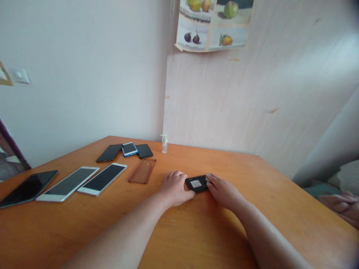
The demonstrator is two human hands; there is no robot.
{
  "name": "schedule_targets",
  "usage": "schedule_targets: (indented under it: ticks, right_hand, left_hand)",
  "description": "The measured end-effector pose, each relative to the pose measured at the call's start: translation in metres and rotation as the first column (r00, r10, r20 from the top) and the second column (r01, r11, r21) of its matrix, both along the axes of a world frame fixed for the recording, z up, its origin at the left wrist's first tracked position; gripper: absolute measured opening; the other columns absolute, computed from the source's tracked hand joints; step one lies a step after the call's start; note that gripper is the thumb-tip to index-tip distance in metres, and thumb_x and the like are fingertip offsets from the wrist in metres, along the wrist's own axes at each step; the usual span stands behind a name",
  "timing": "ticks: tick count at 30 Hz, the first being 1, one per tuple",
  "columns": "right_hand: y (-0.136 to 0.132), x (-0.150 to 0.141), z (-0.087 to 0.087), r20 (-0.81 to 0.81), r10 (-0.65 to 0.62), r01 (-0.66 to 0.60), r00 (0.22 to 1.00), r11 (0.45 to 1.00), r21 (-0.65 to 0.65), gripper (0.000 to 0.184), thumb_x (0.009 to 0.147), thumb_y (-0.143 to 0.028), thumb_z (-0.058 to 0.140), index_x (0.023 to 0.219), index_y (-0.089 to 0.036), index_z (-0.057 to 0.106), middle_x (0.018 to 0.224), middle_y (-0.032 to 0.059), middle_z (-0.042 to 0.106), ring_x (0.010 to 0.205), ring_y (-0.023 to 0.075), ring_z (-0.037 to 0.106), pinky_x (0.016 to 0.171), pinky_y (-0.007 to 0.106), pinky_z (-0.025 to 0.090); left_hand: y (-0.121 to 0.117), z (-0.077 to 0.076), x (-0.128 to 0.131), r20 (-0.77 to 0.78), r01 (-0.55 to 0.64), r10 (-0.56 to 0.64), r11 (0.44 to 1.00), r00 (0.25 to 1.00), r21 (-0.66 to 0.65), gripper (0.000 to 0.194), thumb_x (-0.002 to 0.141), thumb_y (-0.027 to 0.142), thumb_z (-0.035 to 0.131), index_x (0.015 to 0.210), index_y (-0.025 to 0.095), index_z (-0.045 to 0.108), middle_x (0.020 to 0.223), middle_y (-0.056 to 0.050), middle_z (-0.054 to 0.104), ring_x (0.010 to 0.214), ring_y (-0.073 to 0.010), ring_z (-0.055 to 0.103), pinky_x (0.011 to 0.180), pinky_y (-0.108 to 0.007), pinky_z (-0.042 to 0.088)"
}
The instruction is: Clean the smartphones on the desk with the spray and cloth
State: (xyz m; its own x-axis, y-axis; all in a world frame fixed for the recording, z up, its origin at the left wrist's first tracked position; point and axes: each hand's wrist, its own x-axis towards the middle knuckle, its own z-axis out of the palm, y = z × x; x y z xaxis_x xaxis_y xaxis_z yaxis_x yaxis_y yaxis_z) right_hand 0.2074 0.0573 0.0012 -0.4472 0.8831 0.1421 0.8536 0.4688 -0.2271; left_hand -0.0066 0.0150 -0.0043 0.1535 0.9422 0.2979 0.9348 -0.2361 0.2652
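Note:
A dark smartphone [199, 184] lies on the table in front of me, with a pale label on the side facing up. My left hand [176, 188] grips its left end, thumb at the near edge and fingers bent at the far side. At the right end, my right hand [224, 190] has its fingers bent together over a small whitish wipe or cloth [208, 178] pressed on the phone. The fingers partly cover the wipe. Left of my left hand lies an empty translucent brown phone case [142, 170].
A small clear pump bottle [164, 145] stands near the wall. Several phones, including a blue-edged one [129, 149], and a dark tablet [28, 186] lie on the left of the wooden table [185, 231]. Another person's hands [340, 203] are beyond the right edge.

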Motion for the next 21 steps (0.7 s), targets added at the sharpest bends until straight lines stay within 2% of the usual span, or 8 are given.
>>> schedule_targets:
  ticks: [2, 7, 12, 15, 18, 21]
  right_hand:
    - [0.002, 0.001, 0.0, 0.006, -0.025, 0.025, 1.0, 1.0, 0.005, 0.044, 0.096, -0.029, 0.036, 0.13, -0.011, 0.057, 0.14, 0.018, 0.052, 0.132, 0.0283, 0.046, 0.108, 0.043, 0.037]
    - [-0.006, -0.007, -0.004, -0.013, 0.113, -0.113, 0.993, 0.993, 0.016, 0.047, 0.094, -0.031, 0.04, 0.136, -0.012, 0.052, 0.145, 0.0157, 0.047, 0.136, 0.0281, 0.041, 0.112, 0.043, 0.032]
    - [-0.004, -0.003, -0.008, -0.046, 0.124, -0.125, 0.991, 0.992, -0.012, 0.049, 0.094, -0.034, 0.042, 0.139, -0.015, 0.05, 0.148, 0.014, 0.043, 0.138, 0.0273, 0.038, 0.113, 0.044, 0.03]
    - [-0.002, -0.002, -0.009, -0.051, 0.13, -0.131, 0.99, 0.991, -0.014, 0.049, 0.095, -0.035, 0.042, 0.139, -0.014, 0.049, 0.148, 0.0145, 0.043, 0.138, 0.027, 0.038, 0.113, 0.045, 0.03]
    - [-0.001, -0.002, -0.009, -0.053, 0.136, -0.137, 0.989, 0.99, -0.016, 0.049, 0.095, -0.035, 0.042, 0.139, -0.015, 0.05, 0.148, 0.0143, 0.044, 0.137, 0.0265, 0.04, 0.113, 0.045, 0.031]
    - [0.0, -0.002, -0.011, -0.051, 0.136, -0.137, 0.989, 0.99, -0.013, 0.05, 0.095, -0.036, 0.042, 0.139, -0.014, 0.05, 0.147, 0.0137, 0.045, 0.137, 0.0262, 0.041, 0.113, 0.044, 0.031]
  left_hand:
    - [0.0, 0.001, 0.0, 0.001, 0.013, -0.013, 1.0, 1.0, 0.001, 0.048, 0.071, 0.054, 0.062, 0.107, 0.023, 0.063, 0.114, -0.009, 0.062, 0.112, -0.0302, 0.054, 0.097, -0.043, 0.042]
    - [-0.001, 0.005, -0.001, 0.013, 0.004, -0.004, 0.999, 1.0, -0.045, 0.047, 0.069, 0.055, 0.064, 0.103, 0.023, 0.064, 0.111, -0.008, 0.063, 0.109, -0.0298, 0.056, 0.095, -0.041, 0.044]
    - [-0.002, 0.008, -0.004, 0.036, -0.014, 0.015, 0.999, 0.999, -0.031, 0.062, 0.069, 0.07, 0.06, 0.111, 0.025, 0.061, 0.117, -0.009, 0.062, 0.114, -0.0317, 0.054, 0.098, -0.046, 0.041]
    - [-0.001, 0.012, -0.01, 0.051, -0.192, 0.192, 0.981, 0.98, -0.013, 0.062, 0.074, 0.071, 0.053, 0.115, 0.024, 0.059, 0.123, -0.011, 0.061, 0.12, -0.0333, 0.05, 0.105, -0.055, 0.031]
    - [0.0, 0.015, -0.02, 0.052, -0.399, 0.4, 0.917, 0.915, -0.017, 0.055, 0.078, 0.064, 0.054, 0.113, 0.023, 0.058, 0.127, -0.014, 0.059, 0.124, -0.0352, 0.046, 0.107, -0.065, 0.019]
    - [0.001, 0.016, -0.028, 0.05, -0.477, 0.481, 0.876, 0.875, -0.074, 0.055, 0.076, 0.063, 0.056, 0.111, 0.021, 0.058, 0.128, -0.016, 0.058, 0.124, -0.0378, 0.046, 0.104, -0.068, 0.022]
